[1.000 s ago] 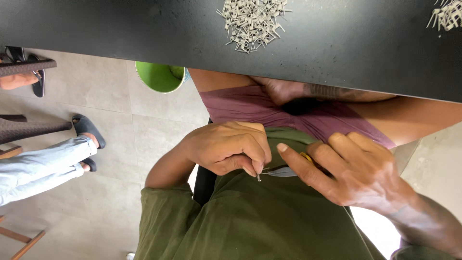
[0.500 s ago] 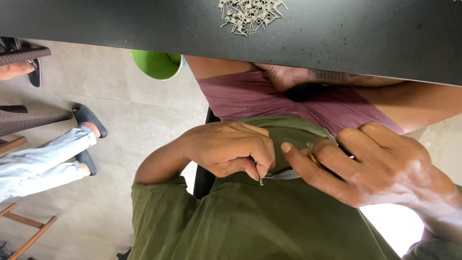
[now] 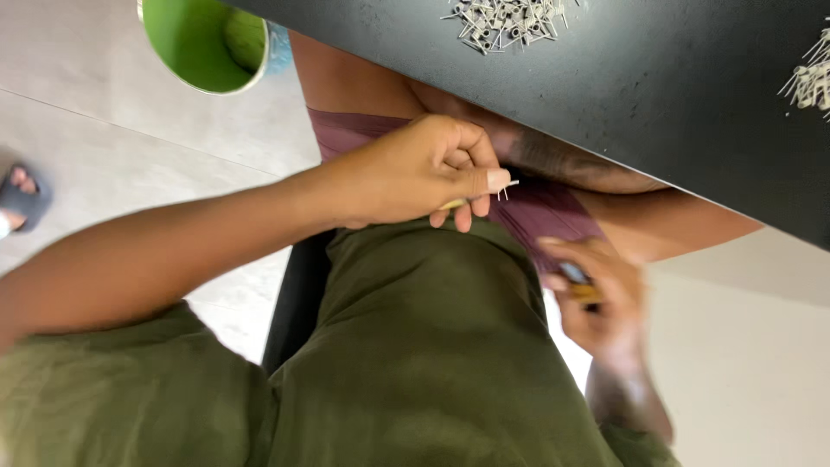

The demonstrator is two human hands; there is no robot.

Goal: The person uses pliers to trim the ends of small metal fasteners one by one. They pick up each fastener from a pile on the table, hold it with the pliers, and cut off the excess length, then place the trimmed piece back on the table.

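Observation:
My left hand (image 3: 415,173) is raised over my lap, just below the edge of the black table (image 3: 657,95). Its thumb and forefinger pinch a small metal pin (image 3: 504,190) with thin legs, and a yellowish sliver shows under the fingers. My right hand (image 3: 605,303) is lower at the right and blurred, its fingers curled round a small dark and yellow object (image 3: 581,284). Beneath both hands are my olive shirt (image 3: 415,346) and maroon shorts (image 3: 536,212).
A heap of small metal pins (image 3: 506,22) lies on the table top, with another heap (image 3: 808,82) at the right edge. A green bucket (image 3: 203,39) stands on the pale floor at upper left. Another person's sandalled foot (image 3: 22,195) shows at far left.
My left hand has lifted off the shirt hem toward the table edge with the pin. My right hand has dropped down and to the right, away from it. The view has shifted closer.

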